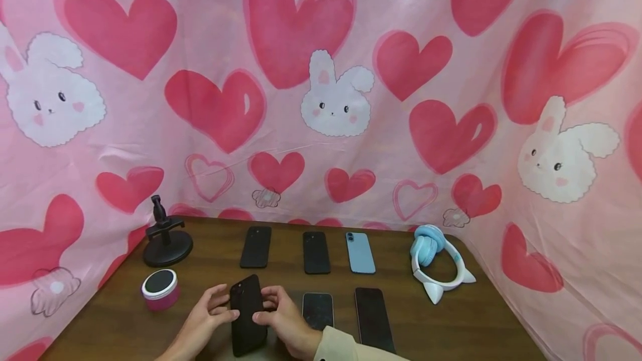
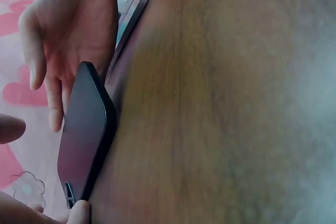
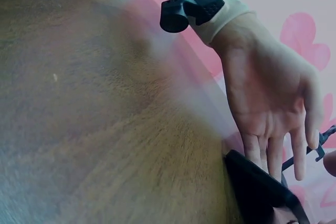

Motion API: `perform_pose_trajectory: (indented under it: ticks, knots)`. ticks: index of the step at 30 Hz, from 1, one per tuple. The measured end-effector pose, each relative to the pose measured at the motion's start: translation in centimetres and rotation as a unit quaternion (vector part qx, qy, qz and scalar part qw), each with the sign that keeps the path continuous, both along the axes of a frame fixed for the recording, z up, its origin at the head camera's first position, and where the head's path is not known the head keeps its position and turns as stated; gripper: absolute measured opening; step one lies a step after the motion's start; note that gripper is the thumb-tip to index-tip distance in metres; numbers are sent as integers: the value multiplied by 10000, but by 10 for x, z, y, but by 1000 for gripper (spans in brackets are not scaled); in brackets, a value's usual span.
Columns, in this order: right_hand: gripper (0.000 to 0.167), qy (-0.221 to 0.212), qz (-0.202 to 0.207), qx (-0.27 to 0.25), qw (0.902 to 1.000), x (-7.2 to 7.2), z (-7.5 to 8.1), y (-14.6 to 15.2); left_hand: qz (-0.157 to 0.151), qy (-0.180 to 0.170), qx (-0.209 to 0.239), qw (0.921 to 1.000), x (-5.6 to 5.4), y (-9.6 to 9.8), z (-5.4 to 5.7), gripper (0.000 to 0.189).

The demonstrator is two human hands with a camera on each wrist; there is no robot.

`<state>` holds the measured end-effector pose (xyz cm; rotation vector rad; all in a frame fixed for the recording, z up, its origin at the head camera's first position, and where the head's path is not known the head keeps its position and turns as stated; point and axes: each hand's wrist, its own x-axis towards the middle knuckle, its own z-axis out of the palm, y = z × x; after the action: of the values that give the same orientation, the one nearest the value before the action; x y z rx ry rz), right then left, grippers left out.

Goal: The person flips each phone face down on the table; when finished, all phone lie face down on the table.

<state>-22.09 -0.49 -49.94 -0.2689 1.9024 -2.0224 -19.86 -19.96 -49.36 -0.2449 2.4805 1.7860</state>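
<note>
A black phone [image 1: 247,325], its camera end pointing away, is held between both hands in the head view, tilted with its back up. My left hand [image 1: 200,316] grips its left edge, thumb over the back and fingers by the camera corner. From the other side, my right hand [image 1: 290,319] holds the right edge with thumb and fingertips. The left wrist view shows this phone [image 2: 85,129] from the side, left fingertips at its camera corner. Part of the phone [image 3: 257,184] is also in the right wrist view, near the left hand's extended fingers.
Beside the right hand lie a screen-up phone [image 1: 317,308] and a longer dark phone [image 1: 375,319]. Behind are two black phones [image 1: 256,247] and a light blue phone [image 1: 361,253]. Cat-ear headphones [image 1: 453,280] are right; a black stand [image 1: 163,249] and pink round container [image 1: 160,297] left.
</note>
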Motion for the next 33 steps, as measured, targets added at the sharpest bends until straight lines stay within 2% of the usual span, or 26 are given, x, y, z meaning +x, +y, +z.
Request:
perform_pose_trajectory:
  ticks: [7, 15, 20, 26, 33]
  knots:
    - [49, 121, -113, 756, 9970, -2, -4, 2, 21, 157, 427, 9990, 0, 4, -4, 73]
    - [51, 320, -177, 1278, 9911, -8, 0, 1, -165, 223, 482, 9985, -7, 2, -4, 74]
    - [53, 289, -78, 1288, 9912, -5, 1, -1, -94, 163, 331, 9993, -9, 1, -4, 73]
    - [53, 352, -95, 1181, 9923, -4, 3, 0, -152, 128, 198, 9996, -12, 1, -2, 75]
    - [53, 255, -83, 1133, 9932, -2, 0, 0, -255, 258, 15, 9993, -7, -1, -4, 72]
